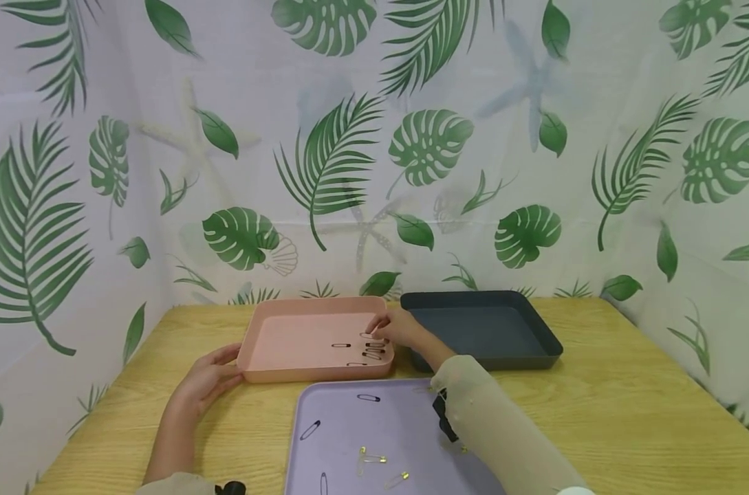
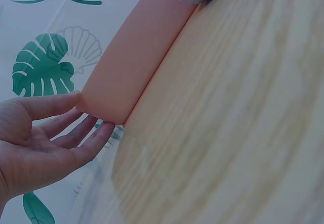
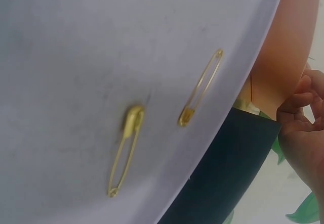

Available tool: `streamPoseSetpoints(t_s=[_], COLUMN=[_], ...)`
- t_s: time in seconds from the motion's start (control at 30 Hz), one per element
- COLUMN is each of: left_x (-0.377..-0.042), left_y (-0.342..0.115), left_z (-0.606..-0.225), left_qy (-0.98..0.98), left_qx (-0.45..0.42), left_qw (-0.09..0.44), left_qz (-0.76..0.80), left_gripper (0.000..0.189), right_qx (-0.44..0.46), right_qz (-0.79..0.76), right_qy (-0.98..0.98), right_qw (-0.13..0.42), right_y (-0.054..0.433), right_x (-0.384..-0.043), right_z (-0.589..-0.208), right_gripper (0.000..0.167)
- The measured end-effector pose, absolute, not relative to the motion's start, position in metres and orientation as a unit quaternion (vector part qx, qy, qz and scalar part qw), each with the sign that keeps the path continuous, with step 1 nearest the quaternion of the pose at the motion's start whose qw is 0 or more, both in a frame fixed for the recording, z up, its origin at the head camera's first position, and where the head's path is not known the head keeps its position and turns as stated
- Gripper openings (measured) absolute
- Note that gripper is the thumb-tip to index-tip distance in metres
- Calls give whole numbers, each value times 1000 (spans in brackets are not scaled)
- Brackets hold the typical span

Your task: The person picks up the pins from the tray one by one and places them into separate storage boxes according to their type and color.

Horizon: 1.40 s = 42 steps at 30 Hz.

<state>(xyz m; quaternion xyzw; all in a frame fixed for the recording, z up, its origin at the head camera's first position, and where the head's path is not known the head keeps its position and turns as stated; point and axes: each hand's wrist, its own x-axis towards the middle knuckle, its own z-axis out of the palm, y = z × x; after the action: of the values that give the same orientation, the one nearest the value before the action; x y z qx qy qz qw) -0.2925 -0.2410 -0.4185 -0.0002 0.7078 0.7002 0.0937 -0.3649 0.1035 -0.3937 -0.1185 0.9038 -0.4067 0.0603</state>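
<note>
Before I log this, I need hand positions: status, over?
Left hand touching left end of pink tray. Right hand at black safety pins inside, grip unclear. Gold safety pins on purple tray. Right sleeve hides part.

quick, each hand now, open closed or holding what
Left hand: open, touching the pink tray.
Right hand: curled at a safety pin; whether it grips it cannot be told.

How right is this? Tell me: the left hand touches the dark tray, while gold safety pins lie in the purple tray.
Wrong tray: the left wrist view shows the left hand touching the pink tray. Gold safety pins do lie in the purple tray.
</note>
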Motion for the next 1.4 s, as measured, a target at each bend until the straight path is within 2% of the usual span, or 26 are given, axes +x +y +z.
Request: streamPoseSetpoints(t_s=[0.8,1.03,1.4], left_x=[-291,-291,-290], left_y=[-242,-240,-241], left_z=[-418,-418,-419], left_qy=[708,706,708], left_qx=[5,7,18], left_qw=[94,96,102], left_qz=[700,702,699], left_gripper=[54,56,56], right_qx=[-142,-203,-256], right_qz=[-442,-435,-447], right_qy=[883,874,854], right_qw=[73,77,78], right_y=[111,114,112], right_x=[-353,-330,-297], right_z=[-389,-381,-390], right_gripper=[11,12,10])
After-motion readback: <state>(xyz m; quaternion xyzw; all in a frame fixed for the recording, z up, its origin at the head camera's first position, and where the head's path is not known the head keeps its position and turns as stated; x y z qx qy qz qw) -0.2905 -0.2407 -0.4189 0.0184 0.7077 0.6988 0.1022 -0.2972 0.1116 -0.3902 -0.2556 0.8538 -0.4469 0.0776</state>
